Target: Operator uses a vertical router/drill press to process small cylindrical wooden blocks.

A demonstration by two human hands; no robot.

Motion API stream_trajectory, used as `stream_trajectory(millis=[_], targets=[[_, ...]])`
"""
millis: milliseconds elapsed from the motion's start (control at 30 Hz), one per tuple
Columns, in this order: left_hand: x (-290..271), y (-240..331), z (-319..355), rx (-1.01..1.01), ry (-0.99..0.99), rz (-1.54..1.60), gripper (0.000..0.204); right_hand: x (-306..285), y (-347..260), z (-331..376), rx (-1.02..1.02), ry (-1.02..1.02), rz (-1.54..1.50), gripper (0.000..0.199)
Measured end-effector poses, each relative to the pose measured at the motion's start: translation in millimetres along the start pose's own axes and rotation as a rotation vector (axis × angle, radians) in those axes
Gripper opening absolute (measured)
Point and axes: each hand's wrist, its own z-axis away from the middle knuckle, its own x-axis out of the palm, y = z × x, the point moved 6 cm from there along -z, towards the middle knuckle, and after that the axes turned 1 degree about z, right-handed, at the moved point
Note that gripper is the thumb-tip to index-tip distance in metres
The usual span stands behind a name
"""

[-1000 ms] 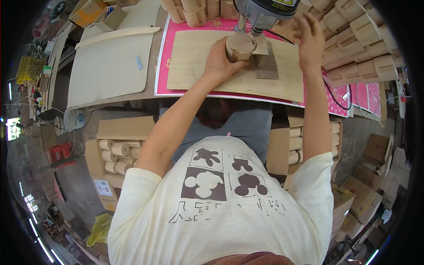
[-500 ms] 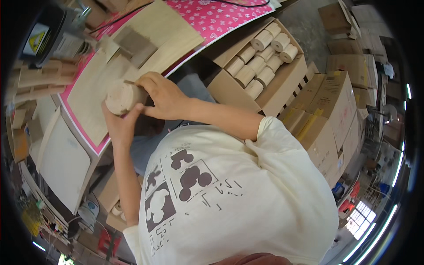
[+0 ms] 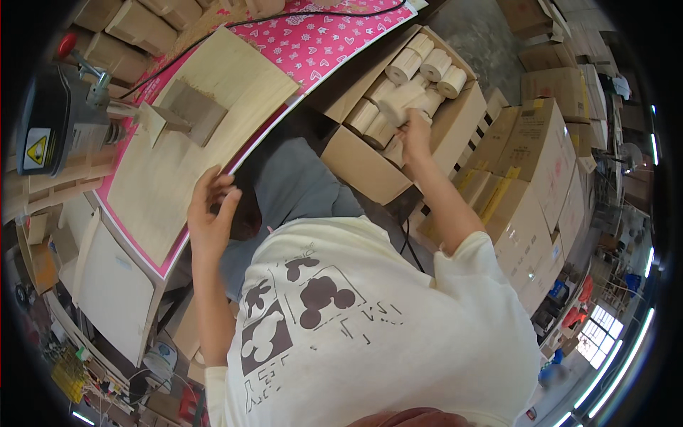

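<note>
Right hand (image 3: 415, 129): upper centre-right of the frame, fingers closed round a pale wooden cylinder (image 3: 400, 105), held over the open carton (image 3: 370, 160).
Left hand (image 3: 208, 217): centre-left, fingers spread and loosely curled, touching the near edge of the plywood board (image 3: 192, 135) — holding nothing.
Step in hand: judged to be handling one cylinder at the carton; best gripped round the barrel, lifted or lowered straight so the neighbouring pieces stay in their rows.
Cylinder: smooth, round-ended, light unfinished wood, matte.
Carton: brown corrugated card, flaps open, packed with like cylinders (image 3: 420, 60) lying side by side.
Board: flat, pale, fine-grained, lying on a pink patterned sheet (image 3: 313, 43).
Wooden block (image 3: 188, 110): angular, darker, upper left on the board — just beside the drill press (image 3: 64, 135).
</note>
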Motion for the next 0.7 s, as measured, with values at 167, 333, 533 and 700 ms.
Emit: stream_trajectory(millis=[167, 333, 533, 700], targets=[[-30.8, -44.9, 42.0, -0.101, 0.158, 0.035, 0.051, -54.3, 6.0, -111.4, 0.047, 0.204, 0.131, 0.049], [-28.0, -77.3, 79.8, -0.207, 0.189, 0.145, 0.051, -67.1, -11.1, -186.3, -0.161, 0.173, 0.404, 0.053], [-3.4, -83.7, 105.3, -0.332, 0.244, 0.162, 0.05, -61.0, -14.0, -203.3, -0.041, 0.127, 0.373, 0.053], [13.7, -77.1, 104.5, -0.382, 0.201, 0.141, 0.049, -52.7, -9.1, -197.3, -0.167, 0.155, 0.261, 0.048]])
